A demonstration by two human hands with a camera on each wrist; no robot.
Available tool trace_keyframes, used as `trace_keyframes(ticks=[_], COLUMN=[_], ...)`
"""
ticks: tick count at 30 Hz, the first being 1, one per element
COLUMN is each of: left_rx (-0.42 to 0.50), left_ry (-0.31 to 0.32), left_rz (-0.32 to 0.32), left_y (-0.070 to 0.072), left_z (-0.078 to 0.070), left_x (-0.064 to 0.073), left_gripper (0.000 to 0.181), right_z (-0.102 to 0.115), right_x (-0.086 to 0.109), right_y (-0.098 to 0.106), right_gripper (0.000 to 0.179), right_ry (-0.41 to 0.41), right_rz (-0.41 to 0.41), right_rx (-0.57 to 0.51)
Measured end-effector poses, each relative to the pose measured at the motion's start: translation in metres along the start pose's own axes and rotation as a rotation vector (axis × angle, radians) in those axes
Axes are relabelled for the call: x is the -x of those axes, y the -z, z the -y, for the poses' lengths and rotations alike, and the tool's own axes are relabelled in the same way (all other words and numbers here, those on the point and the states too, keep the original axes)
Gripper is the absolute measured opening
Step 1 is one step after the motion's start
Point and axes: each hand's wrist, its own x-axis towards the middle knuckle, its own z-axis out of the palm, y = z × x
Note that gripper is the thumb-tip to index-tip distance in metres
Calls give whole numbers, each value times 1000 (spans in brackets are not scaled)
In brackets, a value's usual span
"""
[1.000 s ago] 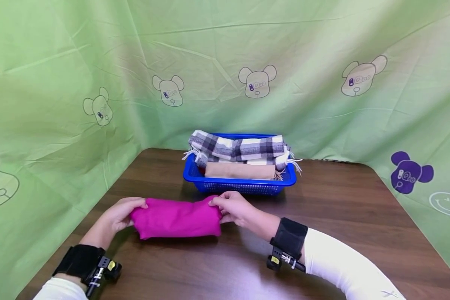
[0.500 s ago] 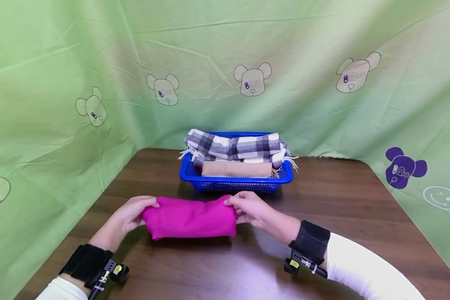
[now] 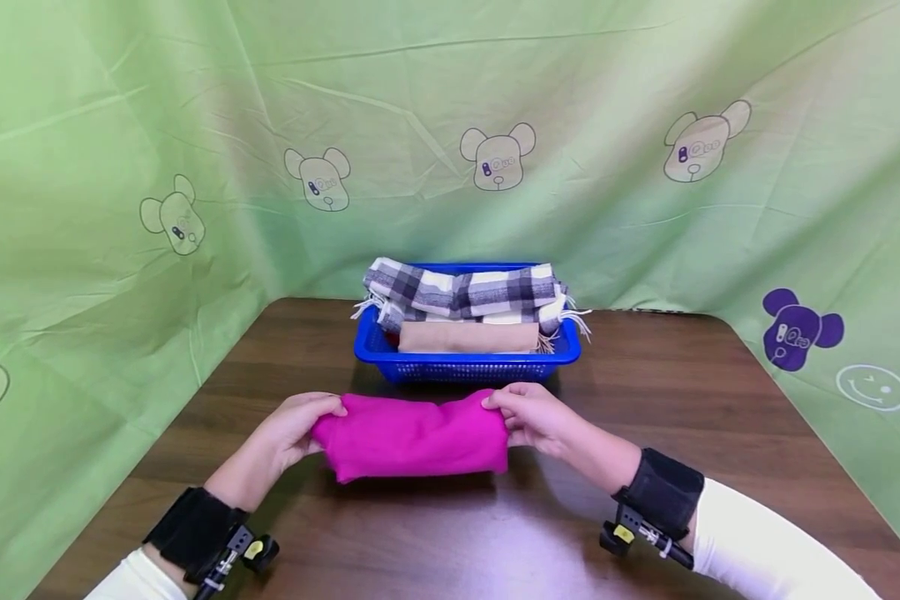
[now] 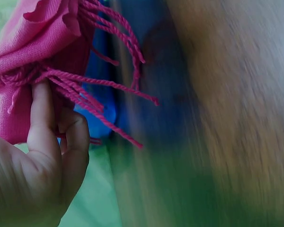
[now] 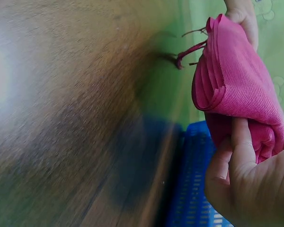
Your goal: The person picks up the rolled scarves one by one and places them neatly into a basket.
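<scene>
A folded magenta scarf (image 3: 420, 437) is held up above the table, in front of the basket. My left hand (image 3: 292, 425) grips its left end, thumb on top and fingers beneath. The right end is pinched by my right hand (image 3: 536, 421) in the same way. In the left wrist view, twisted fringe (image 4: 99, 90) hangs from the scarf beside the fingers. Stacked fold edges of the scarf (image 5: 213, 80) show in the right wrist view, with right-hand fingers (image 5: 241, 146) tucked under the cloth.
Behind the hands stands a blue plastic basket (image 3: 468, 359) on the wooden table (image 3: 667, 400). Inside lie black-and-white plaid scarves (image 3: 457, 292) with white fringe and a folded beige scarf (image 3: 468, 337). A green printed curtain (image 3: 420, 83) surrounds the table at the back and sides.
Both hands have carried the magenta scarf to the right, so it is now in front of the basket. The head view has turned slightly right. The grip of both hands looks the same.
</scene>
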Motion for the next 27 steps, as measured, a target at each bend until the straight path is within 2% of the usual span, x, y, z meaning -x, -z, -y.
trace_keyframes(ticks=[16, 27], left_rx=[42, 66], left_ry=[9, 4], left_rz=[-11, -14], left_y=[-30, -41], left_z=[3, -7], left_x=[4, 6], left_gripper=[11, 8], right_z=[7, 21], right_x=[17, 24], right_y=[23, 32], right_gripper=[10, 8], right_ry=[15, 48], right_rz=[-31, -39], right_rx=[16, 8])
